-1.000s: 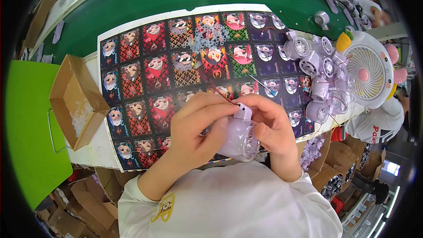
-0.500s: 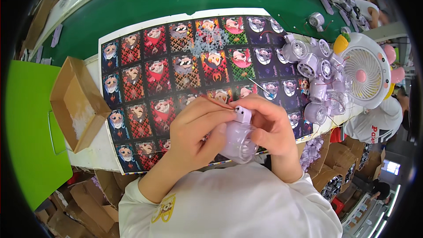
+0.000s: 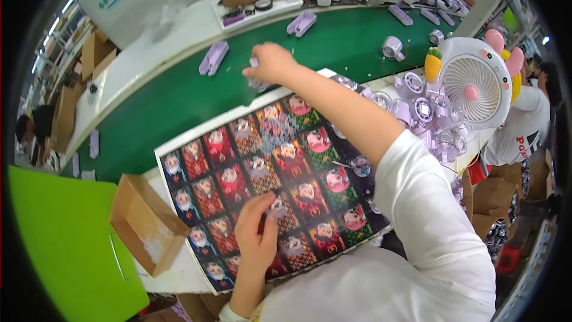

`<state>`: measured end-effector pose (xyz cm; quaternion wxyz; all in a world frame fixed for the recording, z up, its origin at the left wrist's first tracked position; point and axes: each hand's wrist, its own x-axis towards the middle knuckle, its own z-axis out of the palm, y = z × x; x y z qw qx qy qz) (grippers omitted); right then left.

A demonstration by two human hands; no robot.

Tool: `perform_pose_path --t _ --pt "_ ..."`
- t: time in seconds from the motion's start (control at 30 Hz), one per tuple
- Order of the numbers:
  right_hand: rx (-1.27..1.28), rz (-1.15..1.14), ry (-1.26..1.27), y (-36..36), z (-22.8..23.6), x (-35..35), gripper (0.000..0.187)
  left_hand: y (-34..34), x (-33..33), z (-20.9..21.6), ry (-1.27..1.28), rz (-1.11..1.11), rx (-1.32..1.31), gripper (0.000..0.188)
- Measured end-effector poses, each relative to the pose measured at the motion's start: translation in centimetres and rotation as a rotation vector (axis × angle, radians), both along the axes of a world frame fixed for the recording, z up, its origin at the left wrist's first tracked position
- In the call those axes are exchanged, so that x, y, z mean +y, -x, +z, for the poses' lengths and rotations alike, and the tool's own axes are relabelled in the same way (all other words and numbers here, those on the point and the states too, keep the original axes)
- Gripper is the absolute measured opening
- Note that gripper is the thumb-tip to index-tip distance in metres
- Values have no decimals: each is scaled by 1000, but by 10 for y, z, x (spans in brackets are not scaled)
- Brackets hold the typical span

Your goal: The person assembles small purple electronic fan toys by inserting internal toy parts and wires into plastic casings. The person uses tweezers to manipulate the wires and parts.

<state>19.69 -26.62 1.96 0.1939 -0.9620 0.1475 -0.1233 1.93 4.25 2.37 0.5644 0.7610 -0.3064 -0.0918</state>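
Observation:
My right hand (image 3: 273,64) reaches out over the green conveyor belt (image 3: 161,104), fingers closed on a translucent purple fan housing (image 3: 257,83). The housing is blurred and partly hidden under the hand; a thin wire seems to stick out beside it. My left hand (image 3: 255,235) rests over the printed sheet of cartoon pictures (image 3: 289,182), thumb and fingers apart, holding nothing visible. A heap of small clear rings (image 3: 277,130) lies on that sheet. Right of the heap is a thin rod-like tool (image 3: 342,164).
Several purple housings with wires (image 3: 422,110) are piled at the right, beside a white animal-shaped fan (image 3: 471,89). An open cardboard box (image 3: 143,226) stands left, near a bright green panel (image 3: 65,238). Purple shells (image 3: 214,58) lie along the belt. Other people sit farther off.
My right hand has carried the housing forward from near my chest to over the belt. My left hand has let go of it and dropped back over the sheet. The view has shifted.

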Motion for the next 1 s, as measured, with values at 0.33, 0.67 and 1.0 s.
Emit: perform_pose_path --t 0.33,0.67,1.0 --pt "499 -770 293 54 44 -176 48 -16 42 -12 -59 145 135 20" --pt "130 -144 542 99 84 -108 41 -1 9 2 199 -96 466 26" --pt "-219 946 -602 244 53 130 15 9 -3 -23 561 -28 635 35"
